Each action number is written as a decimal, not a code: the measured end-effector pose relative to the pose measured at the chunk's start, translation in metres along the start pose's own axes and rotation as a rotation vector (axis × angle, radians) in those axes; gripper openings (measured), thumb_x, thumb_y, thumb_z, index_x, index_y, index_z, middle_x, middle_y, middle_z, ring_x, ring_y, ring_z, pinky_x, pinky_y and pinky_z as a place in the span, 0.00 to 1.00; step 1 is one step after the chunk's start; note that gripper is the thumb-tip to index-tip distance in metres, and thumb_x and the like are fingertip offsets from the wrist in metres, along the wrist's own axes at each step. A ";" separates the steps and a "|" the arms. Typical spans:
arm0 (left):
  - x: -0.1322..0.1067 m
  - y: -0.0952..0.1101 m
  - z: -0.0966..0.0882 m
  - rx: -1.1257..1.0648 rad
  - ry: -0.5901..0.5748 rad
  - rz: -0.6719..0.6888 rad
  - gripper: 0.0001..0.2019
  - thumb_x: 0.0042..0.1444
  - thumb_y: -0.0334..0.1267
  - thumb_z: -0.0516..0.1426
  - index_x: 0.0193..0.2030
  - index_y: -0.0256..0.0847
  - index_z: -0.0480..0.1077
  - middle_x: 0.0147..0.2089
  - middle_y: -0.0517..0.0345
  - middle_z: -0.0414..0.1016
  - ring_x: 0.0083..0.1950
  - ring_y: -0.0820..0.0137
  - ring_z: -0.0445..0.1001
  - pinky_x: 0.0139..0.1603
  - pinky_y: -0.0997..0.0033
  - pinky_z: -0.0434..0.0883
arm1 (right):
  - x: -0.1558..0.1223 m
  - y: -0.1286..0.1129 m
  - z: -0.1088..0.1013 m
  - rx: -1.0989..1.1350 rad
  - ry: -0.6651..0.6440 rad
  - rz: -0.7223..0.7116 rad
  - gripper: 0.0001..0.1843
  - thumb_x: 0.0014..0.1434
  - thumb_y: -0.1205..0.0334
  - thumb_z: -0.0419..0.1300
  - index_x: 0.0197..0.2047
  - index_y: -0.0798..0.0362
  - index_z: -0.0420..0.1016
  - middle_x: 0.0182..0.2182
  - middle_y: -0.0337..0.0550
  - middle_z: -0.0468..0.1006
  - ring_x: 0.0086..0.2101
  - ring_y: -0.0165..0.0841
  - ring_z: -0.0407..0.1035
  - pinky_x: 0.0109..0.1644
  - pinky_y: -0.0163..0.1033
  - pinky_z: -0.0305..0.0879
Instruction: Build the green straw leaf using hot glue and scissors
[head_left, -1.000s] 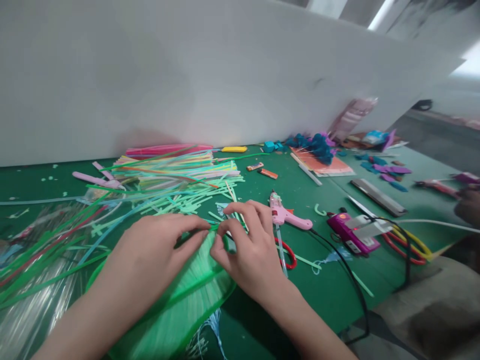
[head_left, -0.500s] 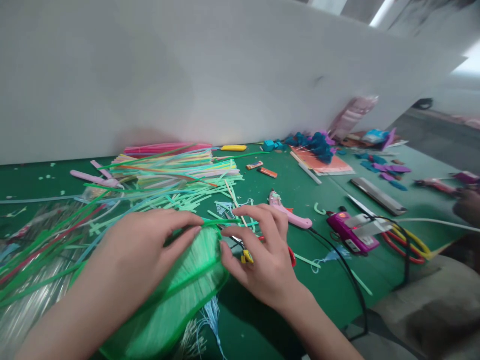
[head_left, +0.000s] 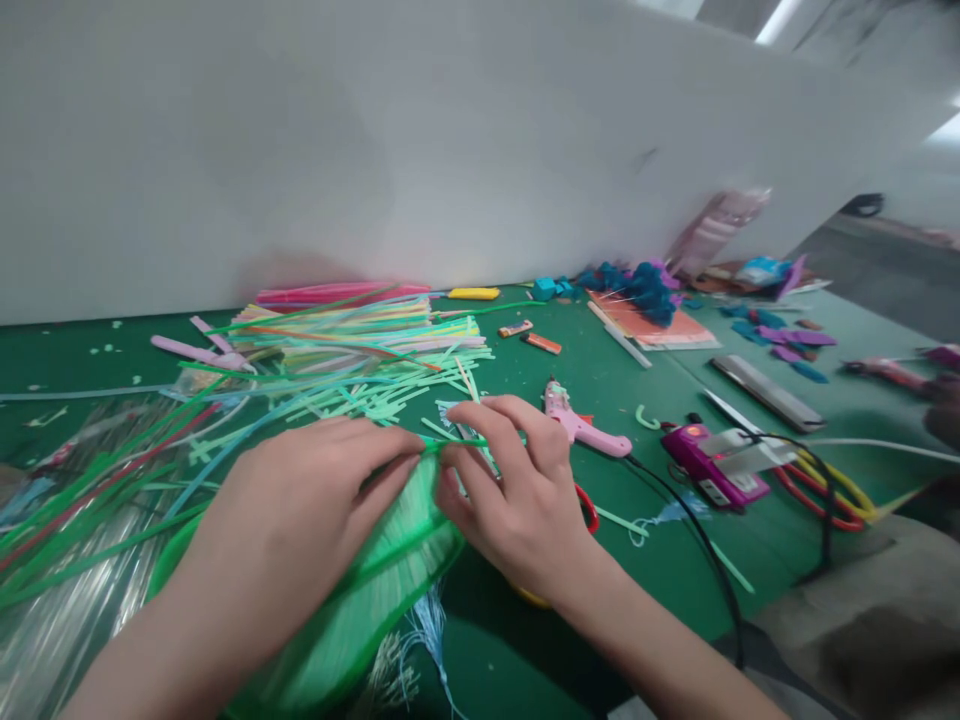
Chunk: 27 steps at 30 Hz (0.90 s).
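A translucent green piece [head_left: 360, 620] with a brighter green rim lies under and between the two hands, its narrow end at their fingertips and its wide body running back beneath the left forearm. The left hand [head_left: 300, 510] is nearly closed, thumb and fingers pinching the rim at that end. The right hand [head_left: 517, 500] is loosely curled, its thumb and forefinger drawn in against the same end; whether they grip it I cannot tell. A thin green strip [head_left: 472, 443] passes by the right fingertips.

Nearer the wearer, below the gap between the hands, a pale blue tassel [head_left: 429, 625] lies beside the green piece. A red handle loop [head_left: 589, 508] shows from behind the right hand. Just beyond that hand sits a pink glue gun [head_left: 589, 433], and farther to its right are a magenta box [head_left: 712, 475] with a red light and scissors [head_left: 829, 490] with red and yellow handles.

Cut pale green strips [head_left: 375, 398] are scattered beyond the left hand, in front of a pastel bundle [head_left: 352, 325]. Clear strips [head_left: 75, 650] spread left of the left forearm. At the far right, well apart, another person's hand [head_left: 943, 400] is blurred.
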<state>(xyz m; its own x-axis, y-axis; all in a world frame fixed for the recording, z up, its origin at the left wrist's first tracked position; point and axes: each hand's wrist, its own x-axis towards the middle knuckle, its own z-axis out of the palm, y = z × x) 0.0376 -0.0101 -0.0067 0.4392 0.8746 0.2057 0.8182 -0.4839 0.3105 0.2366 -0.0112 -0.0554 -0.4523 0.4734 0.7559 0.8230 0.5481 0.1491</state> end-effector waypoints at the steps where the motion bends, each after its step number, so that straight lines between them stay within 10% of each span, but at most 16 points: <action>1: 0.001 -0.001 0.000 -0.003 0.001 -0.002 0.14 0.69 0.47 0.50 0.44 0.54 0.77 0.45 0.62 0.85 0.41 0.59 0.81 0.38 0.59 0.71 | -0.001 0.000 0.002 0.006 0.013 0.002 0.06 0.62 0.70 0.61 0.35 0.51 0.77 0.49 0.46 0.82 0.54 0.42 0.68 0.57 0.48 0.64; 27: 0.003 -0.005 0.000 0.034 0.145 0.048 0.12 0.68 0.45 0.52 0.43 0.52 0.78 0.42 0.65 0.86 0.38 0.62 0.83 0.36 0.60 0.72 | -0.007 -0.007 -0.001 0.432 -0.038 0.353 0.04 0.61 0.69 0.63 0.35 0.53 0.72 0.49 0.50 0.76 0.54 0.44 0.64 0.60 0.51 0.64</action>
<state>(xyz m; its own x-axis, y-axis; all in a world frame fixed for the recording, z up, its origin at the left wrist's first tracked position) 0.0344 -0.0052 -0.0080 0.4223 0.8352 0.3522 0.8104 -0.5219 0.2662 0.2344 -0.0189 -0.0615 -0.1929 0.6995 0.6881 0.7149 0.5805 -0.3898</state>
